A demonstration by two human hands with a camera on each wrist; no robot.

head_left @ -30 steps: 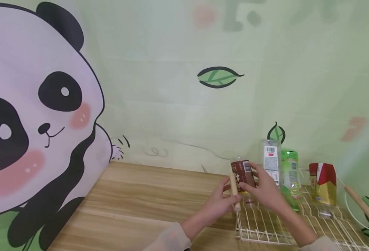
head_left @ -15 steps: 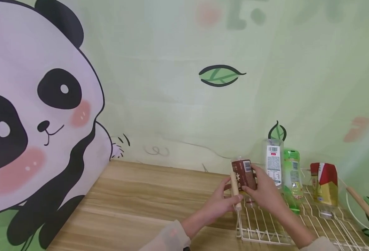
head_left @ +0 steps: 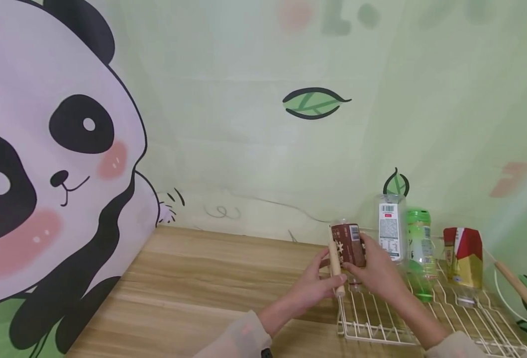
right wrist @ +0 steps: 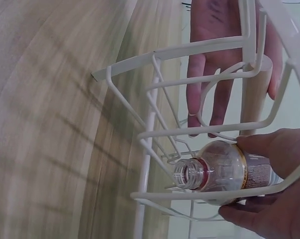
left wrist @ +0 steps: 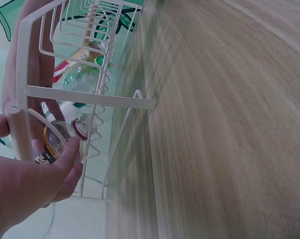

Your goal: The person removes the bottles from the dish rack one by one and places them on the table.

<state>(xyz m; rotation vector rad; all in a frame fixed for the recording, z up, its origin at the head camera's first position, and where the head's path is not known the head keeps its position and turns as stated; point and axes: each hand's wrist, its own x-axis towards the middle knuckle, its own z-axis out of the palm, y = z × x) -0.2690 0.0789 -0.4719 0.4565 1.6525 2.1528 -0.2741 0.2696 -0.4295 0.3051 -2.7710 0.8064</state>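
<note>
An upside-down clear plastic bottle [head_left: 349, 244] with a brown label stands mouth down at the left end of a white wire rack [head_left: 375, 339]. My right hand [head_left: 381, 271] grips its body from the right, thumb in front. In the right wrist view the uncapped bottle neck [right wrist: 189, 173] sits among the rack's wires. My left hand [head_left: 314, 279] holds the rack's wooden handle [head_left: 336, 266], thumb in front and fingers behind. In the left wrist view, left fingers [left wrist: 67, 157] reach past the handle close to the bottle; whether they touch it I cannot tell.
More upturned containers stand in the rack: a clear one with a white label [head_left: 389, 231], a green bottle [head_left: 420, 243] and one with a red-and-gold label [head_left: 464, 258]. Another wooden handle [head_left: 520, 288] is at the right end. The wooden table [head_left: 209, 278] extends left, before a panda-print backdrop [head_left: 227, 124].
The head view has shifted slightly, so the scene sits a little higher. Both hands keep nearly the same hold on the bottle and the handle.
</note>
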